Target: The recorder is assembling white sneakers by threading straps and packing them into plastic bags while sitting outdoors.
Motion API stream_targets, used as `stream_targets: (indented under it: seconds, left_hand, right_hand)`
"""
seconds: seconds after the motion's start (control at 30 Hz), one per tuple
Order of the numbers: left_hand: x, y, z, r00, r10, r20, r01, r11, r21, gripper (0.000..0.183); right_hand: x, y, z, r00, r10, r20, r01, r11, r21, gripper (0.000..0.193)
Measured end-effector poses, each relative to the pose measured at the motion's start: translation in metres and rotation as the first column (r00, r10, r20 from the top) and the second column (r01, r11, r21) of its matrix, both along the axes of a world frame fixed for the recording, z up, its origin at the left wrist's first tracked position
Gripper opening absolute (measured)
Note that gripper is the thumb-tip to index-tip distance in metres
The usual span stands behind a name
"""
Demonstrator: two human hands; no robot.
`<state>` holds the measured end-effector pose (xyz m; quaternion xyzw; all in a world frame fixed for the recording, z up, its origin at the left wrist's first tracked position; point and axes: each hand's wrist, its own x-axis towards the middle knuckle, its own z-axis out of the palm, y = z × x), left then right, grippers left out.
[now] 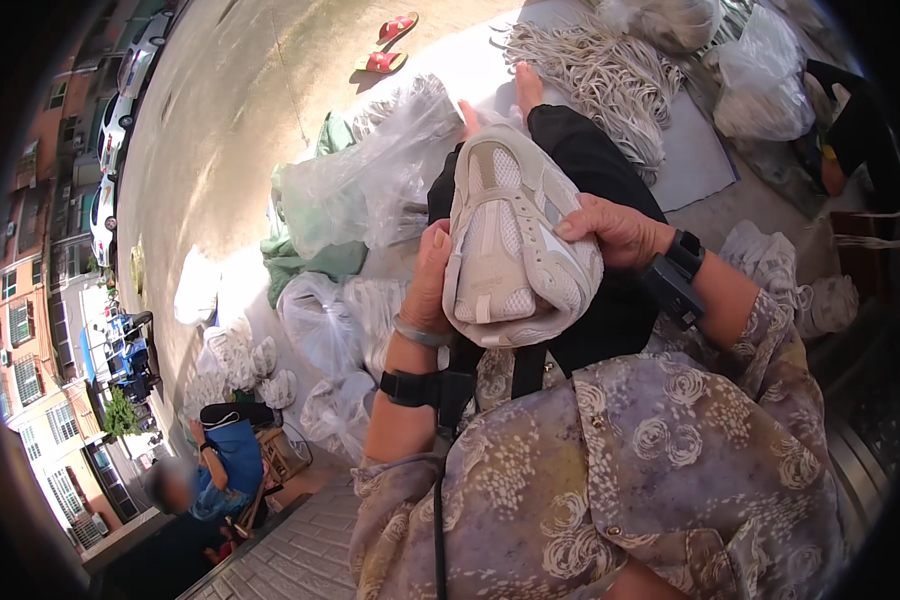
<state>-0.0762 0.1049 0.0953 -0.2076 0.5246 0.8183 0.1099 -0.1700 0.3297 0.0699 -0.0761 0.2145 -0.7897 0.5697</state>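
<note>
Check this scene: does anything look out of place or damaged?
The shoe shows no obvious damage. The red slippers look out of place: they lie unworn left of the person's bare feet, turned at different angles. The pale cords lie in a loose heap.

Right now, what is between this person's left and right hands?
A pale shoe, seen in the head view: the left hand and right hand hold it from either side.

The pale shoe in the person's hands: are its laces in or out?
Out, as far as shows: the pale shoe, held in the left hand and right hand, has no lace crossing its tongue.
</note>
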Motion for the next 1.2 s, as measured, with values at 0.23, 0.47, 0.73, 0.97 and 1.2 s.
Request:
stream_targets:
  seconds: [0.23,0.47,0.73,0.97,1.2]
  left_hand:
    - [-0.032,0.031,0.003,0.986,-0.054,0.155,0.126,0.852,-0.508,0.073]
    - [-0.073,0.017,-0.031,0.967,-0.155,0.203,0.255,0.584,-0.771,0.087]
    - [-0.095,-0.008,-0.057,0.922,-0.16,0.354,0.304,0.866,-0.398,0.085]
    - [-0.089,-0.023,-0.077,0.94,-0.097,0.328,0.294,0.718,-0.631,0.08]
    - [-0.095,-0.015,-0.06,0.947,-0.018,0.32,0.215,0.774,-0.596,0.08]
  right_hand:
    - [-0.003,0.03,-0.031,0.874,-0.412,-0.256,0.48,0.814,0.328,0.023]
    - [-0.004,0.009,-0.045,0.778,-0.511,-0.365,0.626,0.581,0.521,0.02]
    - [-0.016,-0.02,-0.059,0.696,-0.48,-0.534,0.718,0.487,0.498,0.024]
    - [-0.003,-0.016,-0.029,0.651,-0.508,-0.563,0.756,0.492,0.431,0.035]
    - [-0.051,-0.02,-0.037,0.607,-0.338,-0.72,0.71,0.636,0.3,0.03]
